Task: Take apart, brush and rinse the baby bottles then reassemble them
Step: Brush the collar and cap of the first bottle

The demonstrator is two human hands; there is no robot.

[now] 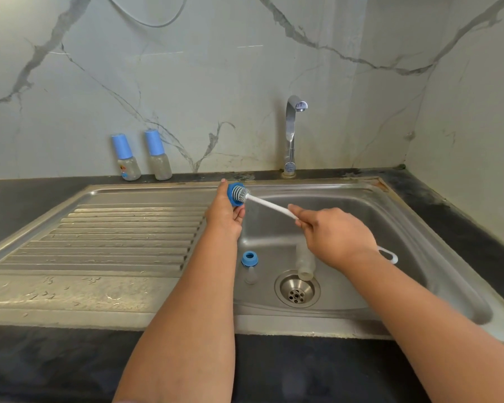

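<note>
My left hand (pixel 224 213) grips a blue bottle cap (pixel 233 196) above the sink's left edge. My right hand (pixel 332 234) holds the white handle of a bottle brush (pixel 269 205), whose grey head is pushed into the cap. In the sink basin (pixel 390 228) lie a blue collar ring (pixel 248 258), a clear teat (pixel 250 276) beside it, and a clear bottle body (pixel 305 263) on its side by the drain. Two assembled bottles with blue caps (pixel 125 158) (pixel 159 155) stand on the counter against the wall.
A chrome tap (pixel 291 132) rises behind the basin, with no water running. The ribbed steel drainboard (pixel 114 234) stretches to the left. The drain (pixel 297 290) sits at the basin's front. Dark counter (pixel 463 228) surrounds the sink, with marble wall behind.
</note>
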